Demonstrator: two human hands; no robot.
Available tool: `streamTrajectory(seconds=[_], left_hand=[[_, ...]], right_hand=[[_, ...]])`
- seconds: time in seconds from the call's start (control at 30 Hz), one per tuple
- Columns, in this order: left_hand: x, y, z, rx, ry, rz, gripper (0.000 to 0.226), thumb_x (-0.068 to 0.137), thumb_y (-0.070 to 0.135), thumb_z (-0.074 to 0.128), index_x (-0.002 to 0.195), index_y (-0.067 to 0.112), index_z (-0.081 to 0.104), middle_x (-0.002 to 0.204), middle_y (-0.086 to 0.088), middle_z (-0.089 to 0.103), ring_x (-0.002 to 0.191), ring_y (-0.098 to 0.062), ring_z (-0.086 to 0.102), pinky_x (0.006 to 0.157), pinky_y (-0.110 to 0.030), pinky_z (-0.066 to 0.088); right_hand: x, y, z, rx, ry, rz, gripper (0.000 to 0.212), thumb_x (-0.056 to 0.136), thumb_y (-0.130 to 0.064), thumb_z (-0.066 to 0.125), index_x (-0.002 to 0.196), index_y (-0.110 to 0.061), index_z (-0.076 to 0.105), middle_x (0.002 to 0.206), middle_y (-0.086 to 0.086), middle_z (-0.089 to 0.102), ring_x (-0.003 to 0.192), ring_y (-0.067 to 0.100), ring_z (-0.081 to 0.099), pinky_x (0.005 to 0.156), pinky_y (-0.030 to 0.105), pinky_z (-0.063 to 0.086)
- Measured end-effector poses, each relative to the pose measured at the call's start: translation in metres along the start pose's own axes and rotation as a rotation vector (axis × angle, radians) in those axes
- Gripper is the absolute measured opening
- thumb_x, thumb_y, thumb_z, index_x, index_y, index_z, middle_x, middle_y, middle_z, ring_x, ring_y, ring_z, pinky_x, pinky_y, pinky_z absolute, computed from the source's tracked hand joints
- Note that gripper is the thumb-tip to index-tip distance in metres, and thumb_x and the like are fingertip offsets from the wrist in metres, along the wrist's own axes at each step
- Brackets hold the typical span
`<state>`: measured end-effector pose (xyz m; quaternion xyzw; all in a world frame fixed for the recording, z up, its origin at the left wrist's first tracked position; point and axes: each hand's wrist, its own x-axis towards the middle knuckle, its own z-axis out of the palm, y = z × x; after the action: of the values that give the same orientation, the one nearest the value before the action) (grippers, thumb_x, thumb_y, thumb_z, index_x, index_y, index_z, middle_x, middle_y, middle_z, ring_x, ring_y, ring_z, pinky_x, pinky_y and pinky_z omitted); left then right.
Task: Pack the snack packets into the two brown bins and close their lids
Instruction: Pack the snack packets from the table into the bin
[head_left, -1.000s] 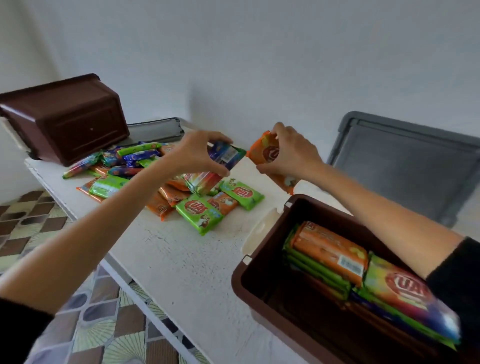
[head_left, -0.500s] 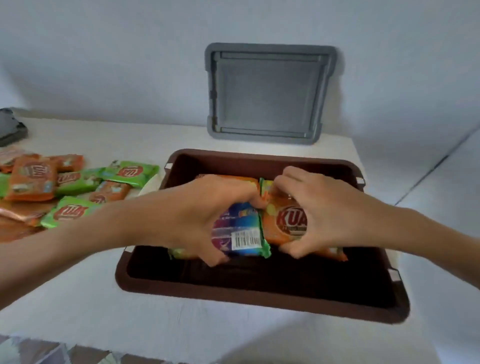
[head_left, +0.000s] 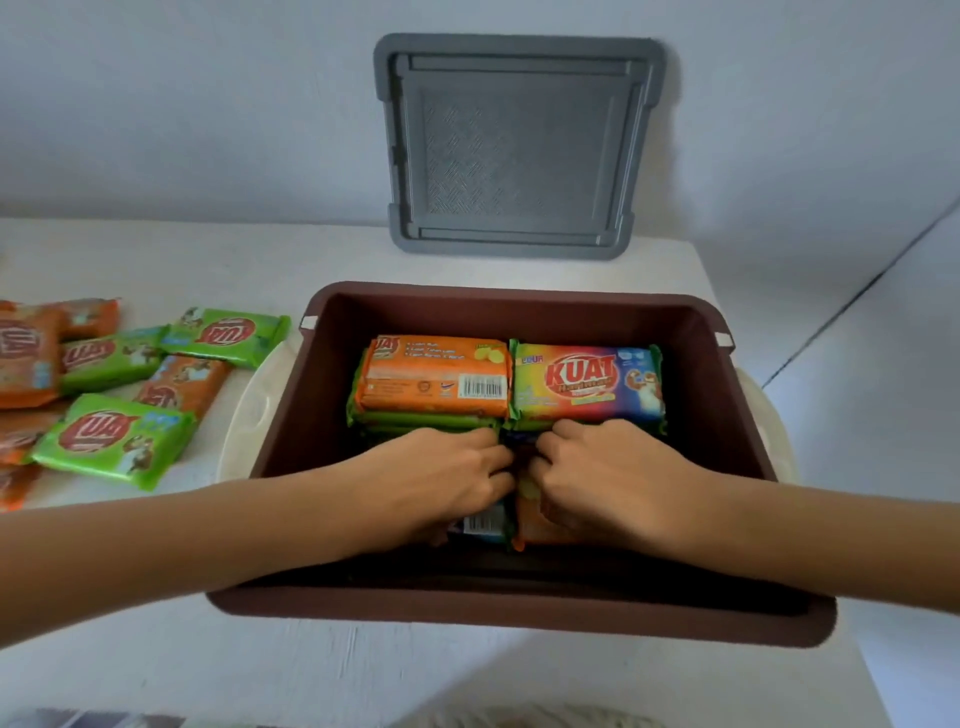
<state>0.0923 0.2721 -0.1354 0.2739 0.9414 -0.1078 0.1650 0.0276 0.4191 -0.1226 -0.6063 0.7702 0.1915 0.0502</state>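
An open brown bin (head_left: 519, 605) stands on the white table in front of me. At its far side lie stacked packets, topped by an orange packet (head_left: 434, 375) and a rainbow KUAT packet (head_left: 587, 383). My left hand (head_left: 434, 480) holds a blue-and-rainbow packet (head_left: 483, 525) down inside the near half of the bin. Beside it, my right hand (head_left: 608, 475) holds an orange packet (head_left: 535, 527) down in the bin. Both hands have curled fingers on their packets and nearly touch each other. Loose green and orange packets (head_left: 111, 434) lie on the table to the left.
A grey lid (head_left: 511, 145) leans upright against the wall behind the bin. Cream handles (head_left: 244, 415) stick out at the bin's left and right sides. The table's right edge runs close beside the bin. The second brown bin is out of view.
Both hands have gone lower into the bin with their packets, which now sit at the near side; the stacked packets behind them have come into view. A second ago the hands picked them from the pile.
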Motion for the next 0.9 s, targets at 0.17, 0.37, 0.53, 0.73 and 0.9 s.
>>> streamTrajectory(seconds=[0.17, 0.37, 0.53, 0.73, 0.9], left_hand=[[0.000, -0.001, -0.002, 0.038, -0.076, -0.073, 0.055, 0.084, 0.029, 0.062, 0.130, 0.008, 0.041, 0.129, -0.007, 0.044, 0.116, -0.024, 0.047, 0.085, -0.034, 0.048], [0.003, -0.002, 0.004, 0.061, -0.025, -0.066, 0.043, 0.086, 0.004, 0.049, 0.129, 0.003, 0.043, 0.129, -0.013, 0.046, 0.113, -0.027, 0.050, 0.088, -0.032, 0.046], [0.002, -0.002, 0.002, -0.028, -0.087, -0.109, 0.054, 0.084, 0.015, 0.056, 0.134, 0.009, 0.036, 0.134, -0.007, 0.041, 0.121, -0.024, 0.042, 0.096, -0.035, 0.042], [-0.002, -0.005, 0.001, -0.094, -0.088, -0.098, 0.050, 0.084, 0.020, 0.060, 0.130, 0.011, 0.044, 0.130, -0.005, 0.045, 0.120, -0.021, 0.044, 0.093, -0.034, 0.046], [-0.036, -0.018, -0.020, -0.505, 0.136, -0.191, 0.037, 0.084, 0.034, 0.062, 0.119, 0.021, 0.060, 0.112, 0.006, 0.064, 0.101, -0.008, 0.058, 0.085, -0.025, 0.048]], right_hand=[[0.012, 0.004, -0.006, -0.027, -0.093, -0.133, 0.023, 0.096, -0.014, 0.038, 0.108, -0.010, 0.058, 0.112, 0.008, 0.059, 0.099, 0.028, 0.059, 0.057, 0.032, 0.031], [0.019, -0.006, -0.006, -0.012, -0.179, -0.156, 0.030, 0.090, -0.020, 0.052, 0.114, -0.004, 0.057, 0.116, 0.013, 0.058, 0.103, 0.031, 0.058, 0.081, 0.038, 0.047], [0.020, -0.008, 0.004, 0.011, -0.149, -0.109, 0.031, 0.091, -0.016, 0.048, 0.119, -0.005, 0.053, 0.121, 0.013, 0.055, 0.108, 0.030, 0.055, 0.080, 0.038, 0.046], [0.016, -0.008, -0.001, 0.055, -0.117, -0.077, 0.030, 0.092, -0.021, 0.049, 0.116, -0.006, 0.056, 0.118, 0.012, 0.057, 0.104, 0.031, 0.058, 0.077, 0.038, 0.046], [0.014, -0.001, -0.019, 0.115, 0.037, -0.049, 0.029, 0.094, -0.018, 0.042, 0.122, -0.019, 0.052, 0.120, 0.003, 0.055, 0.106, 0.025, 0.058, 0.076, 0.035, 0.045]])
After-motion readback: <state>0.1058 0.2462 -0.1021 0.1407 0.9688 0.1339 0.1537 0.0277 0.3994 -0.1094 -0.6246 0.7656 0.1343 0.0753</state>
